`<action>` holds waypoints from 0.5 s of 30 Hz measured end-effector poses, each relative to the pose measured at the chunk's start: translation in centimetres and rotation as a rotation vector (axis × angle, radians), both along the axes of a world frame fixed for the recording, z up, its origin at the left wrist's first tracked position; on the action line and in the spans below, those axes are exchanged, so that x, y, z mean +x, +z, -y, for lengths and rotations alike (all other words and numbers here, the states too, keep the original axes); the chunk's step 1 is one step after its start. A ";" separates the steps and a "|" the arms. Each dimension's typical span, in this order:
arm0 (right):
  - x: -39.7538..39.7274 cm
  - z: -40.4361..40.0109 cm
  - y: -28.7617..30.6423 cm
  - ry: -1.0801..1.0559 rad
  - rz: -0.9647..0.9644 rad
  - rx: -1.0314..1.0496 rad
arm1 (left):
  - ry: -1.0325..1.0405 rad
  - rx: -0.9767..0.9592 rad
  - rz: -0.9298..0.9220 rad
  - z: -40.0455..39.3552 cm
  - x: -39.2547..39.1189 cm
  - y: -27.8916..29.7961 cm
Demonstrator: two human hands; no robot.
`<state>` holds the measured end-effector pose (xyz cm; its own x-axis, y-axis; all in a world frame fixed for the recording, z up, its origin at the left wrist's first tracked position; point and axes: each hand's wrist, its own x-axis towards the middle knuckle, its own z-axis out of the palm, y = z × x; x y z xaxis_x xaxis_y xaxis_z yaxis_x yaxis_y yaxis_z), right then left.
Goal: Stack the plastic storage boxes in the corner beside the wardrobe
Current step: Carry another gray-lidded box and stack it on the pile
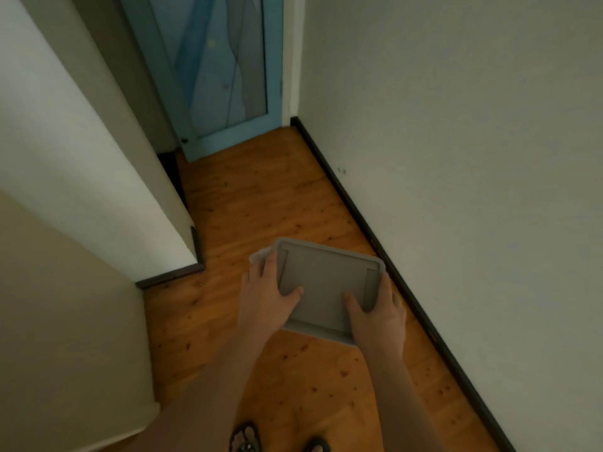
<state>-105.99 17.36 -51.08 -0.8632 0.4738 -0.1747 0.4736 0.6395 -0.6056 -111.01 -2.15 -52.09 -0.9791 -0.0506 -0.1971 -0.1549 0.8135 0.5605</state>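
Observation:
A grey plastic storage box [326, 282] with a flat lid hangs above the wooden floor, seen from the top. My left hand [266, 293] grips its left side, thumb lying on the lid. My right hand [377, 309] grips the right side, thumb also on the lid. The box's body below the lid is mostly hidden; a pale translucent edge [259, 256] shows at its far left corner. No other box is in view.
A narrow passage of orange wooden floor [261, 197] runs ahead to a blue glass-panelled door [225, 76]. A white wall with dark skirting [359, 216] lines the right. A white wall corner [192, 249] juts in on the left. My sandalled feet [277, 443] show below.

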 end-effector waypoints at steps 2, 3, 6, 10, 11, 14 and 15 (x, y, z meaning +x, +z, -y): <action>0.0 0.4 3.2 -0.009 -0.040 -0.003 | 0.003 -0.010 -0.039 0.5 0.3 3.3; 0.1 0.7 4.9 -0.017 -0.058 -0.010 | 0.010 -0.011 -0.057 0.9 0.7 5.1; 0.6 1.3 8.0 -0.027 -0.104 -0.024 | 0.040 0.025 -0.100 1.6 1.7 8.6; 1.6 1.6 11.3 0.016 -0.132 -0.049 | 0.092 0.045 -0.158 2.3 4.2 12.3; 1.8 1.5 11.6 0.029 -0.139 -0.056 | 0.098 0.042 -0.166 2.3 4.7 12.8; 2.4 1.2 13.4 0.098 -0.185 -0.062 | 0.161 0.035 -0.205 2.5 6.8 14.9; 2.7 1.1 13.9 0.130 -0.206 -0.071 | 0.194 0.039 -0.221 2.6 7.7 15.5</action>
<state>-103.30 16.29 -37.19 -0.9367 0.3497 -0.0177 0.2525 0.6395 -0.7262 -103.33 -4.71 -36.58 -0.9714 -0.2372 0.0148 -0.1755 0.7582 0.6280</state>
